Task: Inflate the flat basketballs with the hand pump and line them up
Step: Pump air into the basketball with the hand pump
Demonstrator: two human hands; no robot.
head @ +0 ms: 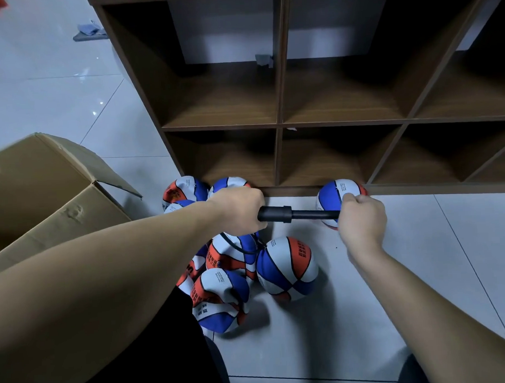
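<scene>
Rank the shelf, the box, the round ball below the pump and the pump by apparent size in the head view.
1. shelf
2. box, cropped at the left edge
3. round ball
4. pump, longer than the ball but thin; both ends hidden in the hands, so unsure

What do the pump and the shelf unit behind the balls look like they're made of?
Hand pump: seemingly matte black plastic, an even dull surface without metallic glint, held by the left hand and right hand. Shelf unit: probably brown wood-grain laminate board; streaky grain shows on thin flat panels, though solid wood can't be excluded.
</scene>
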